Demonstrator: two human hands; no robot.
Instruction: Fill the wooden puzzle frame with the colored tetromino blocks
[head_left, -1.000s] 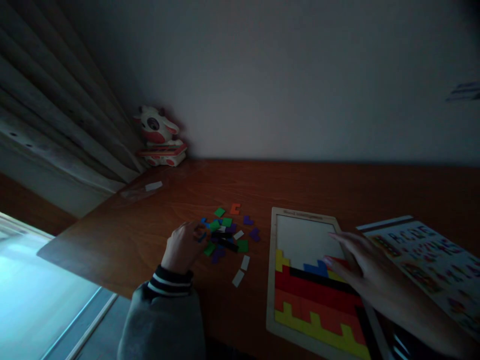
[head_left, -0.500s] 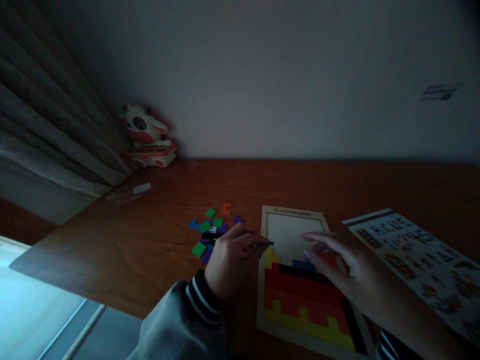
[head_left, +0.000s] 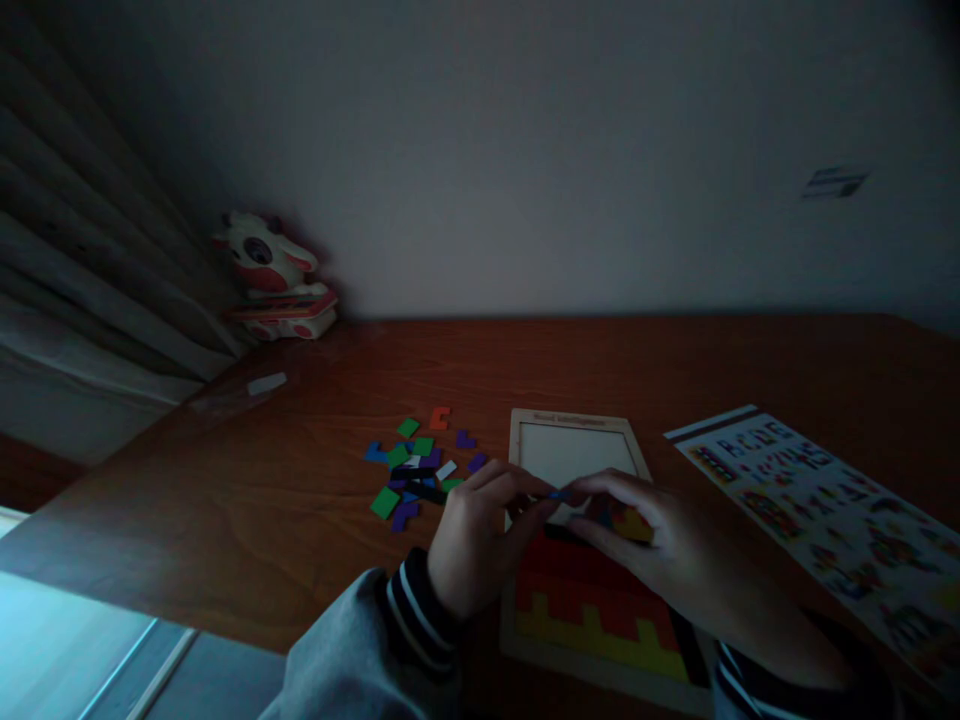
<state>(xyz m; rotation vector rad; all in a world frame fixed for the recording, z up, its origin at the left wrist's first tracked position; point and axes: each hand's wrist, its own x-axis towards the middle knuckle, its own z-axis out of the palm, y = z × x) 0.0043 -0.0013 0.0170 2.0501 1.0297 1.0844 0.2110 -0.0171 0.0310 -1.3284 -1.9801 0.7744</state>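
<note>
A small blue puzzle piece [head_left: 558,494] is pinched between the fingertips of both hands, above the wooden puzzle tray [head_left: 507,622]. My left hand [head_left: 474,535] grips it from the left, thumb and fingers together. From the right, my right hand [head_left: 645,520] closes thumb and index finger on the same piece. Yellow pieces [head_left: 600,640] and red pieces [head_left: 570,570] fill the tray's near part, while its far part shows a bare pale base. The fingers hide much of the blue piece and the tray's middle.
Loose green pieces [head_left: 385,502], purple pieces [head_left: 406,516], black strips [head_left: 412,473] and an orange piece [head_left: 440,418] lie left of the tray. A printed pattern sheet [head_left: 817,530] lies to the right. A cow toy [head_left: 274,280] stands at the back left, near a curtain [head_left: 97,260].
My right hand has moved left and closed on the blue piece beside my left hand's fingers. The view has shifted slightly to the right.
</note>
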